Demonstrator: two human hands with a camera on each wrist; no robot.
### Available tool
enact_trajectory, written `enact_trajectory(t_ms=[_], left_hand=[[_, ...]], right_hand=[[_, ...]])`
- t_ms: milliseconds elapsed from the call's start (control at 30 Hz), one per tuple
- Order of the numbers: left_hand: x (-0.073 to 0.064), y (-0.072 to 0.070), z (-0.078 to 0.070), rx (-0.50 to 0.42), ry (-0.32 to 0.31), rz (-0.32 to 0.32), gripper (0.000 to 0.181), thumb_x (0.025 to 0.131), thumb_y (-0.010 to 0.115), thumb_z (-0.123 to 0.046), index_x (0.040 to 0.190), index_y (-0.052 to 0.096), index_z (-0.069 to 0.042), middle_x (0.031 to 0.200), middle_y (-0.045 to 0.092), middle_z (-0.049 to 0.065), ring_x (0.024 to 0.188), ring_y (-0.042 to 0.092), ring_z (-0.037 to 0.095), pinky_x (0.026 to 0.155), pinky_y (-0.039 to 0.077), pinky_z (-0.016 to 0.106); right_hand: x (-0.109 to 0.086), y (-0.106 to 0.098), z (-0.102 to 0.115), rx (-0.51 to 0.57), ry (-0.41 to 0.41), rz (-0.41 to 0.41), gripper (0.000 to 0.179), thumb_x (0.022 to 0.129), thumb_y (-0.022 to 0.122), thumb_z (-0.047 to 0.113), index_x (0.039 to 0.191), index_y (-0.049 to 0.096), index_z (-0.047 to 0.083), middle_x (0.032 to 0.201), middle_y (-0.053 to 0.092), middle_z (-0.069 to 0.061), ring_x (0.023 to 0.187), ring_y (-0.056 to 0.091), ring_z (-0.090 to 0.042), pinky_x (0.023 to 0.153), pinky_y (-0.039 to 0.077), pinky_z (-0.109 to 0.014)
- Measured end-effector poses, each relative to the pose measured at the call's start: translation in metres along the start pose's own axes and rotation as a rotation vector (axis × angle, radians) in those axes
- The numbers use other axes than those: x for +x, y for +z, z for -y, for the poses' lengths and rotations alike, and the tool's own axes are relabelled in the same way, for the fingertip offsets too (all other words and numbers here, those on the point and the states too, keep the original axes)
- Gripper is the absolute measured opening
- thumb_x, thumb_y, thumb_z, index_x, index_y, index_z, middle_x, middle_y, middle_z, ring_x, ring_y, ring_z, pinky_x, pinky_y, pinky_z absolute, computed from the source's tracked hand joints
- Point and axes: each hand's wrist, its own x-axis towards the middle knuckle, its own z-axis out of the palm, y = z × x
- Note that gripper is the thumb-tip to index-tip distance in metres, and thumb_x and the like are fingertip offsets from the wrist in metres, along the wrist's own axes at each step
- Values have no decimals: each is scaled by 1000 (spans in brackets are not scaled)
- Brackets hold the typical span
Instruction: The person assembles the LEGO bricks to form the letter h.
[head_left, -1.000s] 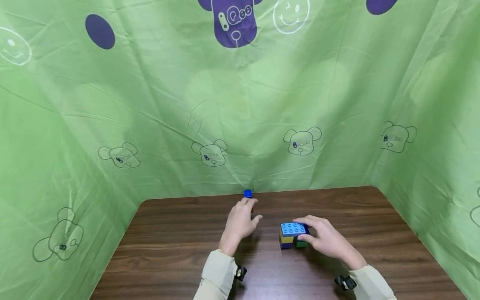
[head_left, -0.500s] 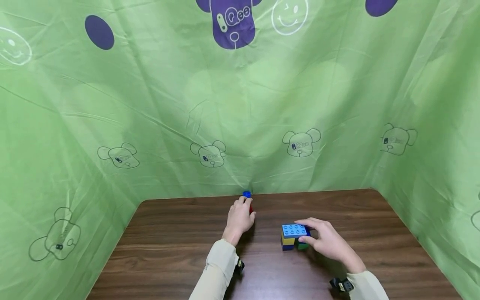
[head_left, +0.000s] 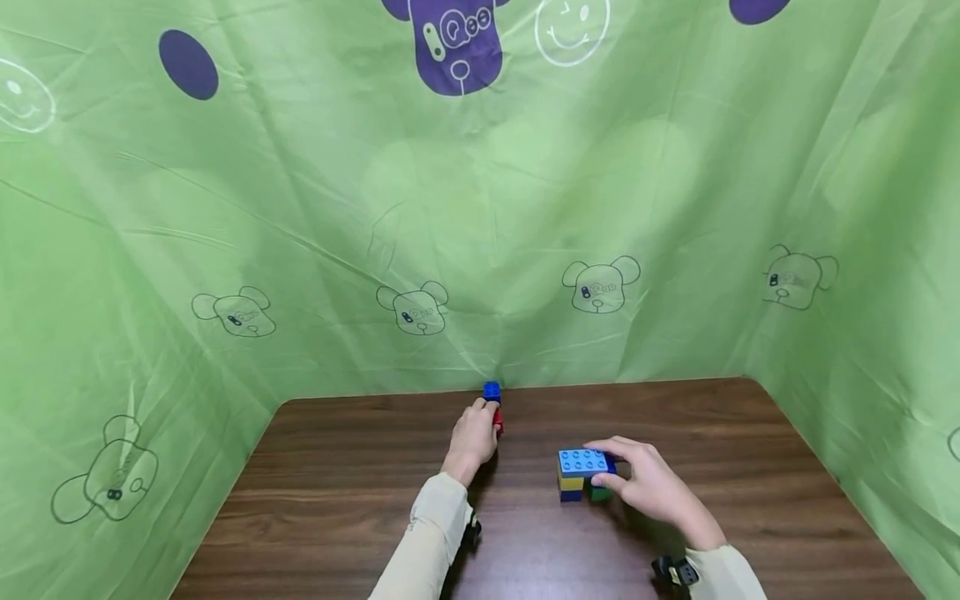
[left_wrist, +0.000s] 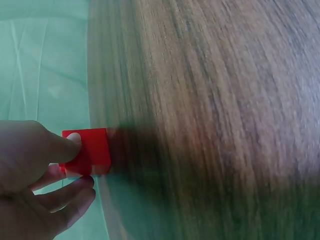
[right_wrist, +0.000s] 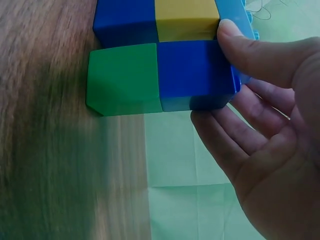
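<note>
My left hand (head_left: 472, 437) pinches a red toy building brick (left_wrist: 95, 150) near the table's far edge, thumb on one side and fingers on the other. Just behind it stands a blue brick (head_left: 491, 392). My right hand (head_left: 656, 487) grips the right end of a small brick structure. A light blue brick (head_left: 581, 461) bridges its top. Below that, the left column has a yellow brick (right_wrist: 186, 21) over a dark blue brick (right_wrist: 125, 22); the right column has a blue brick (right_wrist: 197, 70) over a green brick (right_wrist: 122, 80). Thumb and fingers hold the upper blue brick's sides.
The bricks stand on a dark wood-grain table (head_left: 337, 500). A green printed cloth (head_left: 480, 200) hangs along its back and both sides, close behind the far blue brick.
My left hand has gone from hovering with spread fingers by the red brick to pinching it. The right hand keeps its hold on the structure; the view has shifted slightly.
</note>
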Motion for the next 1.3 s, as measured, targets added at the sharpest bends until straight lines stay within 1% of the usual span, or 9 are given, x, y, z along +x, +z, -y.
enact_trajectory(t_ms=[167, 333, 467, 600, 700, 800, 933, 1033, 1300], left_hand=[[-1, -7, 0, -19, 7, 19, 34, 89, 75, -8, 122, 67, -5, 111, 65, 14, 96, 66, 36, 80, 57, 48], [0, -24, -12, -23, 83, -13, 35, 92, 73, -10, 125, 67, -4, 116, 65, 14, 101, 66, 34, 87, 57, 45], [2, -51, -31, -67, 168, -71, 34, 94, 71, -11, 127, 66, -3, 115, 64, 13, 102, 67, 30, 89, 56, 41], [0, -85, -57, -108, 240, -97, 36, 98, 68, -13, 132, 63, -4, 118, 63, 9, 105, 66, 25, 93, 56, 36], [-5, -109, -78, -132, 296, -104, 38, 99, 66, -15, 136, 61, -5, 121, 63, 8, 109, 65, 22, 96, 55, 34], [-10, -123, -95, -133, 351, -94, 40, 100, 65, -17, 138, 60, -5, 123, 63, 7, 111, 65, 20, 97, 54, 31], [-16, -124, -106, -104, 389, -37, 41, 100, 65, -22, 137, 60, -6, 124, 64, 5, 109, 66, 17, 96, 54, 28], [-22, -116, -109, -90, 403, 7, 39, 100, 65, -24, 135, 62, -6, 121, 65, 4, 104, 67, 15, 92, 55, 26], [-35, -90, -112, -11, 470, 57, 35, 97, 69, -27, 126, 67, -7, 113, 65, 1, 94, 65, 11, 85, 55, 22]], right_hand=[[0, 1, 0, 6, -3, -5, 42, 89, 78, 22, 129, 67, 17, 121, 71, 2, 104, 67, -13, 90, 56, -38], [-1, 3, -2, 9, -7, -23, 42, 89, 79, 21, 129, 67, 16, 119, 71, 3, 103, 67, -12, 89, 57, -39], [-2, 4, -4, 16, -9, -31, 42, 89, 78, 20, 129, 67, 14, 119, 71, 2, 104, 68, -15, 89, 58, -43], [-1, 5, -5, 10, -3, -32, 42, 89, 78, 21, 130, 67, 17, 120, 71, 3, 106, 68, -17, 90, 57, -44], [-1, 6, -6, -1, -4, -37, 42, 89, 78, 22, 129, 67, 19, 120, 71, 4, 107, 68, -16, 91, 57, -42], [0, 6, -6, -5, -10, -47, 42, 89, 79, 21, 129, 68, 16, 120, 72, 4, 108, 68, -16, 91, 57, -42], [1, 6, -4, -8, -13, -53, 43, 88, 80, 18, 129, 68, 13, 121, 72, 2, 110, 68, -19, 93, 56, -44], [0, 4, -3, -2, -2, -37, 42, 89, 79, 18, 130, 68, 14, 123, 71, 0, 110, 68, -21, 93, 56, -46], [0, 5, -1, 37, 5, -28, 40, 90, 78, 16, 128, 68, 13, 121, 71, -1, 103, 69, -14, 90, 58, -41]])
